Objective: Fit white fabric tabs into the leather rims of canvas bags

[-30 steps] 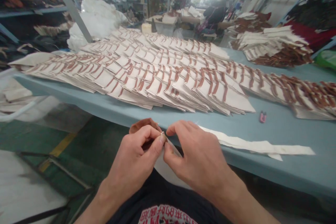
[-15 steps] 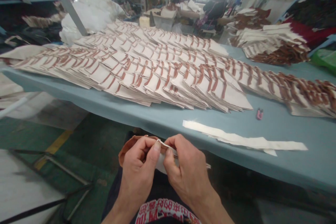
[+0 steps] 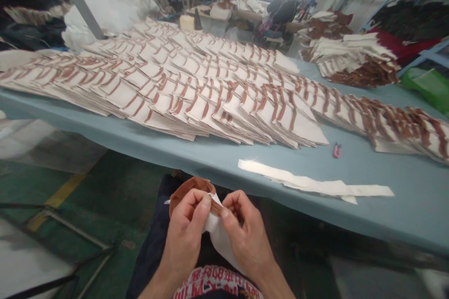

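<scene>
Just below the table's near edge, a brown and white fabric piece (image 3: 221,238) is stretched between both hands over the lap. My left hand (image 3: 187,224) pinches its brown edge between thumb and fingers, with a brown fold bunched behind the knuckles. My right hand (image 3: 247,226) is closed on the same edge a short way to the right, its fingertips partly hidden. White cloth hangs down between the hands. Beyond them on the table lie overlapping cream strips (image 3: 308,183) and small pink thread snips (image 3: 337,150).
Overlapping rows of cream pieces with brown bands (image 3: 196,103) cover much of the blue table (image 3: 351,215). A cream and brown stack (image 3: 358,58) stands at the back right, near a green bag (image 3: 428,86). A person (image 3: 282,9) sits in the background. Metal legs (image 3: 80,233) stand lower left.
Both hands have lowered slightly with the fabric piece. More of its white part now hangs between them, and the brown fold stands higher behind my left hand. The view has shifted a little.
</scene>
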A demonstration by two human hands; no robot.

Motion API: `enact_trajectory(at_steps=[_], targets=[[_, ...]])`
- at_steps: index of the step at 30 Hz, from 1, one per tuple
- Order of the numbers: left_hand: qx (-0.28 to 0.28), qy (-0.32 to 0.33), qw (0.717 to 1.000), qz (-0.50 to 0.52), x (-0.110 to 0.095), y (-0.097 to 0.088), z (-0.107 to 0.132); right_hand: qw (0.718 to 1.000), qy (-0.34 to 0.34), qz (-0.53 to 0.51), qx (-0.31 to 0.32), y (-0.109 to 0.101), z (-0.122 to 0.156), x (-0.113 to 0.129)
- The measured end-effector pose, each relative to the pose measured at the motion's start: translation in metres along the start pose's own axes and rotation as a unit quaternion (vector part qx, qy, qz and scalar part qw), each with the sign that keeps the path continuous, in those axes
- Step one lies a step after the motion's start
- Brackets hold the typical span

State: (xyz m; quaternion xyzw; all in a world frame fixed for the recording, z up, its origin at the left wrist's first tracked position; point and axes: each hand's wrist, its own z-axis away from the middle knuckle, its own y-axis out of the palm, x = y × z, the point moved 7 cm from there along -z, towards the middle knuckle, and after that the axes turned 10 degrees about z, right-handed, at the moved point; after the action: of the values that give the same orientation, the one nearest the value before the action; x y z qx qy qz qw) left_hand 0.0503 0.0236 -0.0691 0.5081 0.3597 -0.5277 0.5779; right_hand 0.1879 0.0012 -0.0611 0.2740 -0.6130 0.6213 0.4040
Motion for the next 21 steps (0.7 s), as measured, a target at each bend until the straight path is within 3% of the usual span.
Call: enact_trajectory(at_steps=[3,5,11,14,17,21], targets=[[0.014,0.026,0.995,-0.098,-0.004,0.001,0.003,0.999,0.008,0.032,0.032,-0.005,0.002,-0.003],[0.008,0.015,0.994,-0.111,0.001,0.001,0.002,0.998,0.017,0.034,0.049,-0.004,0.003,-0.007],[-0.019,-0.094,0.991,0.088,0.028,-0.001,-0.004,0.996,0.018,-0.076,0.045,0.008,0.014,-0.019],[-0.024,-0.066,0.996,0.047,0.018,-0.003,-0.009,0.993,0.027,-0.11,0.039,0.006,0.019,-0.023],[0.01,-0.034,0.999,-0.031,0.007,0.003,-0.013,0.996,0.036,-0.084,0.004,-0.005,0.017,-0.027],[0.031,-0.023,0.997,-0.064,0.009,0.011,-0.013,0.997,0.049,-0.039,-0.037,-0.009,0.008,-0.035]])
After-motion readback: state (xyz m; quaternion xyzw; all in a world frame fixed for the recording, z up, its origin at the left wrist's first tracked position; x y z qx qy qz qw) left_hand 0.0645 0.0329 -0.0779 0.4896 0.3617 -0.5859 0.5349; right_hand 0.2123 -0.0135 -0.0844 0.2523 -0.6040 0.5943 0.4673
